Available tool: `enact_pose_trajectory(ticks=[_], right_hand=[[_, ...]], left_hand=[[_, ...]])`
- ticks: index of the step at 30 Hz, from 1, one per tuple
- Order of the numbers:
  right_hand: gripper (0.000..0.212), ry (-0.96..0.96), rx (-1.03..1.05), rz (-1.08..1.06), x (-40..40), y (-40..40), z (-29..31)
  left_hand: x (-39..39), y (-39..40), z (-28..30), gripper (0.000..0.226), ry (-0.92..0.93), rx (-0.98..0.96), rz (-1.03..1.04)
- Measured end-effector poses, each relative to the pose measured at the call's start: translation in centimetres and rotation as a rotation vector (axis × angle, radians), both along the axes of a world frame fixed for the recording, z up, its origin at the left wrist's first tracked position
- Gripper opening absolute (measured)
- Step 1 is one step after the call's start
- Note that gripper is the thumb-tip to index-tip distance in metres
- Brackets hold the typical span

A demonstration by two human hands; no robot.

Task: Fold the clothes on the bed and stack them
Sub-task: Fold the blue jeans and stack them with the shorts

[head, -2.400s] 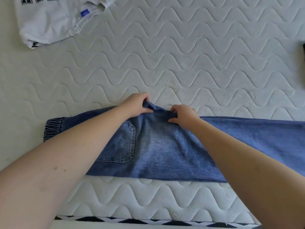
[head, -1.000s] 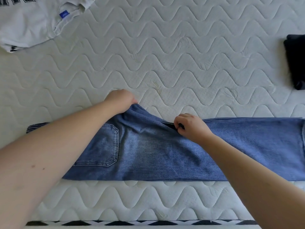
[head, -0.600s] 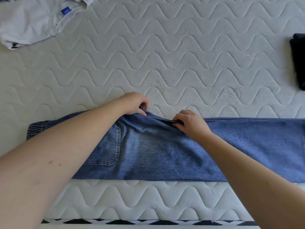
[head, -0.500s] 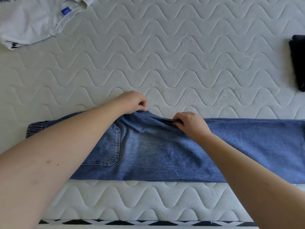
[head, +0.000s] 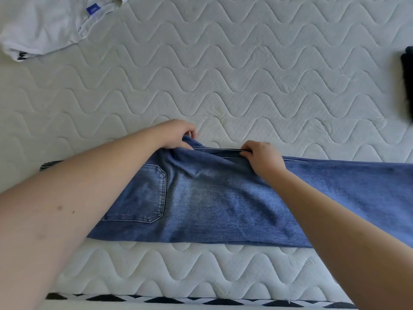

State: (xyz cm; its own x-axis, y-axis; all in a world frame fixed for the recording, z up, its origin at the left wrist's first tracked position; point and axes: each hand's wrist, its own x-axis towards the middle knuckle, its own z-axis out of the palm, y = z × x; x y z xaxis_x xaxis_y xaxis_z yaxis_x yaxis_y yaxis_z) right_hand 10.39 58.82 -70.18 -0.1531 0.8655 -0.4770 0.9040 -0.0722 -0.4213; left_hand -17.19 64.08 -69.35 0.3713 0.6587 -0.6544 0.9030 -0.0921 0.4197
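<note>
The jeans (head: pixel 223 198) lie lengthwise across the near part of the mattress (head: pixel 223 74), folded leg on leg, with one back pocket (head: pixel 145 195) facing up. The left hand (head: pixel 176 135) grips a raised peak of denim at the far edge. The right hand (head: pixel 261 157) pinches the same far edge just to the right; the seam runs taut between both hands. A white garment (head: pixel 44 25) with a blue label lies at the far left corner. A black garment (head: pixel 407 83) lies at the right edge, well apart from the jeans.
</note>
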Motion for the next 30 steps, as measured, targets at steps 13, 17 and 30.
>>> enact_pose_trajectory(ticks=[13, 17, 30], right_hand=[[0.026, 0.136, 0.068, 0.301, -7.7, 0.7, 0.1], [0.022, 0.126, 0.129, 0.232, -9.3, 0.6, 0.1], [0.017, 0.267, -0.008, -0.097, -9.2, 0.8, 0.5]], left_hand=[[-0.5, 0.7, 1.8, 0.015, 0.126, 0.198, 0.051], [-0.6, 0.7, 1.9, 0.025, 0.173, 0.154, 0.031], [-2.5, -0.9, 0.4, 0.052, -0.028, -0.016, 0.433]])
